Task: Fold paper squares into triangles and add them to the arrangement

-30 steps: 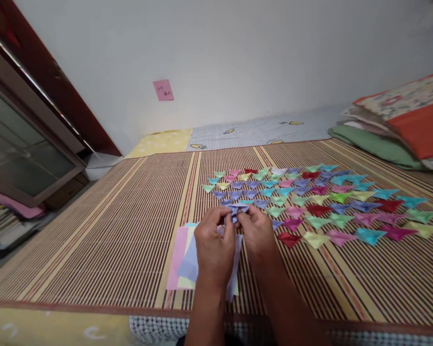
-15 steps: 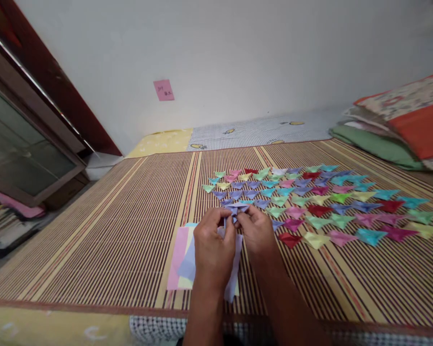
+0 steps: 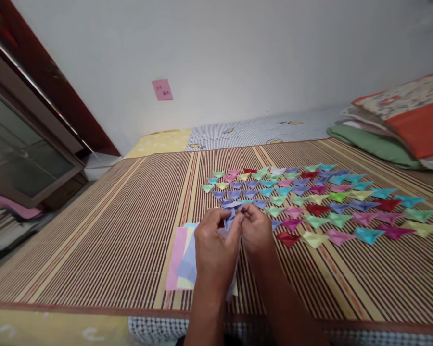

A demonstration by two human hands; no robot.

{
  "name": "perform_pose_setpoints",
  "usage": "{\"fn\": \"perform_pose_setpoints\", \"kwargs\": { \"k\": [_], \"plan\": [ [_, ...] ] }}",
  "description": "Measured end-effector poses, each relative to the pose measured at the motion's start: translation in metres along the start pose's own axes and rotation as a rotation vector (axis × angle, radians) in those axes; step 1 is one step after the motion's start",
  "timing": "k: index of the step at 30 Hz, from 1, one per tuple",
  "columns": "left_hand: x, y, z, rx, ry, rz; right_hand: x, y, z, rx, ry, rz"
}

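Between my two hands is a partly folded piece of lavender origami paper [image 3: 231, 212], with points sticking out at the top. My left hand [image 3: 215, 240] pinches its left side, fingers curled and thumb reaching across to the right. On the other side, my right hand [image 3: 256, 228] grips the paper between thumb and fingertips. Below my left hand, a fanned pile of paper sheets [image 3: 176, 259] in pink, yellow, blue and lavender lies on the mat, partly hidden by my hand and wrist. Rows of folded paper shapes [image 3: 315, 209] in many colours spread beyond and right of my hands.
A striped bamboo mat [image 3: 104, 230] covers the bed. Folded bedding [image 3: 375, 144] and an orange patterned pillow [image 3: 418, 129] are stacked at the right. A pink note [image 3: 162, 90] is stuck to the wall. At the left stands a glass-fronted cabinet [image 3: 25, 149].
My left thumb has moved up and right across the lavender paper, towards my right fingers. The paper is tilted a little differently. The view has shifted very slightly.
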State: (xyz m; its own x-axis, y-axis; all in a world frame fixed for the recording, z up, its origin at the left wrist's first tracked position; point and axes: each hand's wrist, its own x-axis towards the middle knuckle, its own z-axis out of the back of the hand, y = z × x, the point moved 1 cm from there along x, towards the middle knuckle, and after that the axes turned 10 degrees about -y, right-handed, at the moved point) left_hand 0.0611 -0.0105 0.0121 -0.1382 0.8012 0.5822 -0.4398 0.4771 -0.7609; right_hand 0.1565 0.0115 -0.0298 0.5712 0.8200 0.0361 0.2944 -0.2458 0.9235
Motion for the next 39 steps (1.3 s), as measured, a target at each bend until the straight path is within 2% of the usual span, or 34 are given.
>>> {"fn": "perform_pose_setpoints", "kwargs": {
  "k": [9,14,17,21,24,27,29,31,33,36,39],
  "plan": [
    [0.001,0.002,0.006,-0.015,-0.067,0.179,-0.014,0.015,-0.004,-0.323,-0.058,0.296],
    [0.001,0.01,0.001,-0.159,-0.095,0.348,-0.012,0.014,-0.003,-0.402,-0.054,0.385],
    [0.004,0.014,0.001,-0.271,-0.059,0.464,-0.008,0.012,0.0,-0.404,0.012,0.335],
    [0.008,0.018,0.008,-0.378,0.002,0.534,0.002,0.009,0.009,-0.336,0.153,0.165],
    [0.011,0.02,0.015,-0.447,0.019,0.556,0.011,0.006,0.016,-0.301,0.28,0.048],
    [0.013,0.022,0.019,-0.467,0.11,0.55,0.016,0.002,0.021,-0.313,0.398,0.003],
    [0.013,0.024,0.019,-0.457,0.18,0.541,0.016,0.001,0.022,-0.331,0.446,-0.011],
    [0.013,0.027,0.018,-0.465,0.197,0.551,0.015,0.002,0.021,-0.35,0.444,-0.009],
    [0.013,0.03,0.016,-0.491,0.158,0.574,0.014,0.007,0.02,-0.372,0.38,0.029],
    [0.012,0.035,0.013,-0.495,0.078,0.592,0.009,0.022,0.02,-0.45,0.26,0.201],
    [0.01,0.037,0.011,-0.438,0.031,0.562,0.003,0.038,0.019,-0.572,0.312,0.4]
  ]
}}
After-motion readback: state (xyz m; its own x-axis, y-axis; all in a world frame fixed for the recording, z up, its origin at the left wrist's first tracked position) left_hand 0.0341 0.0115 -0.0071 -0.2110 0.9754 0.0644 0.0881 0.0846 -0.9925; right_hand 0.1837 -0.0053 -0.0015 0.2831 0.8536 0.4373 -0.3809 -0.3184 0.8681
